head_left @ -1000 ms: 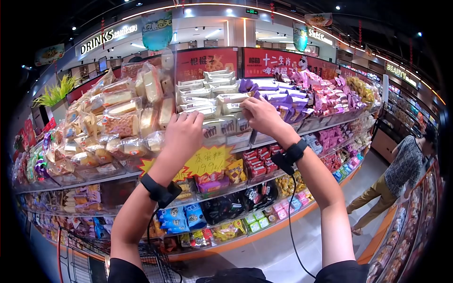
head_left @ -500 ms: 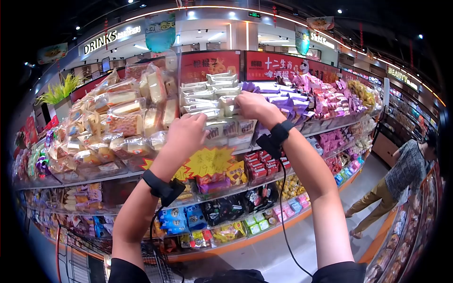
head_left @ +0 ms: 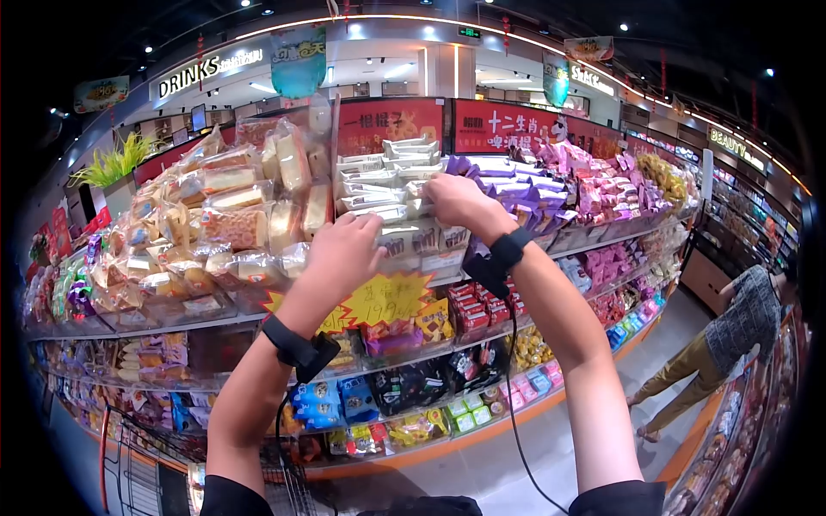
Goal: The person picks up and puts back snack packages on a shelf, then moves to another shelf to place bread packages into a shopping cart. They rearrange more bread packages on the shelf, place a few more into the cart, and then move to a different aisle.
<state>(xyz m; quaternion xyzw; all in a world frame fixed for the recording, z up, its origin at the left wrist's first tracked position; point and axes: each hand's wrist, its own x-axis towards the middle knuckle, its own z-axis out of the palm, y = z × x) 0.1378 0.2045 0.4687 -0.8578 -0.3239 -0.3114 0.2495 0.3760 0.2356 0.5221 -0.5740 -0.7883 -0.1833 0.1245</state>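
Note:
White wrapped snack bars (head_left: 370,187) lie in stacked rows in a clear bin on the top shelf. My left hand (head_left: 344,249) is at the front left of these bars, its fingertips by the nearest one; what the fingers hold, if anything, is hidden. At the right side of the same rows, my right hand (head_left: 462,205) has its fingers bent together on a white packet, partly hidden by the hand. Purple wrapped bars (head_left: 516,185) lie just right of it. Both wrists wear black straps with cables.
Wrapped bread (head_left: 228,199) fills the left bins. Pink packets (head_left: 607,185) lie farther right. A yellow price sign (head_left: 389,298) hangs below my hands. Lower shelves hold more snacks. A shopping cart (head_left: 142,464) stands at lower left; a person (head_left: 731,335) stands in the right aisle.
The view has shifted slightly, with the shelf goods a little lower and to the right. My right hand has moved slightly left and down against the bars. The person at right has shifted slightly.

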